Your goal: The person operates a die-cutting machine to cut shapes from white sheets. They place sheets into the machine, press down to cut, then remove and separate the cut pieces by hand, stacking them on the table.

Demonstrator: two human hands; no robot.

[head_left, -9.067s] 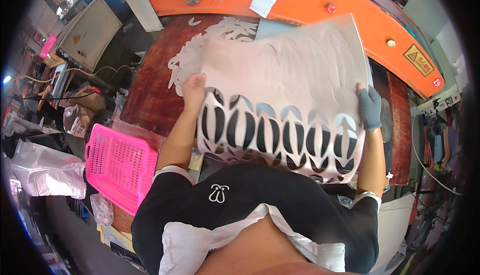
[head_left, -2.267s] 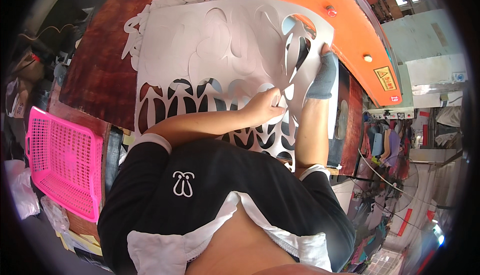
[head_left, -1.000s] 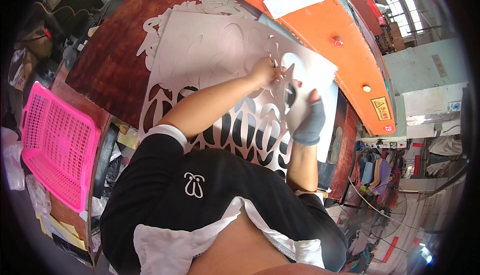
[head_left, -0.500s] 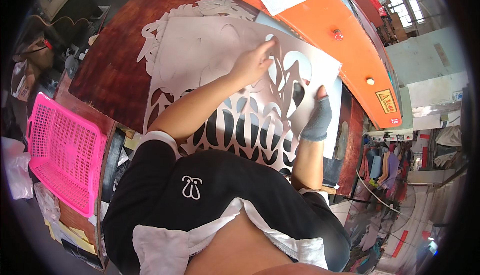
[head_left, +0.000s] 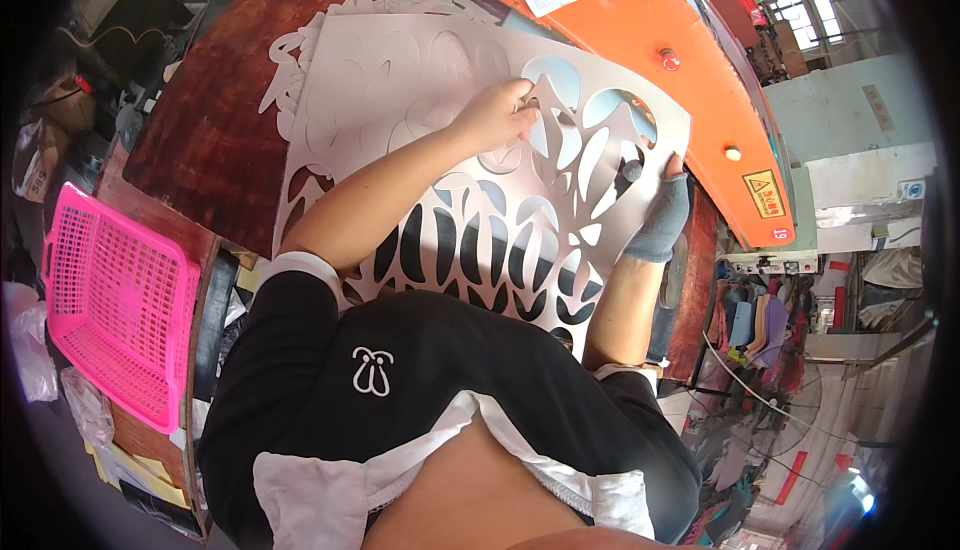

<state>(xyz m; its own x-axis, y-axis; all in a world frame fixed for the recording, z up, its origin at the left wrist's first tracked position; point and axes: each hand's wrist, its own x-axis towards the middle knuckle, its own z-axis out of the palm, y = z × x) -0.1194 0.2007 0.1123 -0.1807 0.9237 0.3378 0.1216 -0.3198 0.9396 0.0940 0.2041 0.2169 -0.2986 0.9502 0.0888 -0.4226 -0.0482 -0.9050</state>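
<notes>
One grey cut-out sheet (head_left: 470, 150) lies on the brown table (head_left: 210, 120), below the orange machine (head_left: 640, 40). The left hand (head_left: 495, 115), now farther up the sheet, pinches a cut strip; the gloved right hand (head_left: 655, 215) still clamps the sheet's right edge.

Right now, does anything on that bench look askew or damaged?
The grey cut-out sheet lies skewed on the brown bench, its near edge overhanging. Left hand and gloved right hand rest on it. Its holes look cleanly cut, not torn.

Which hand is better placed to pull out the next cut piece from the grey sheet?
Left hand: its fingers already rest on a cut piece mid-sheet. The gloved right hand grips the grey sheet edge.
</notes>
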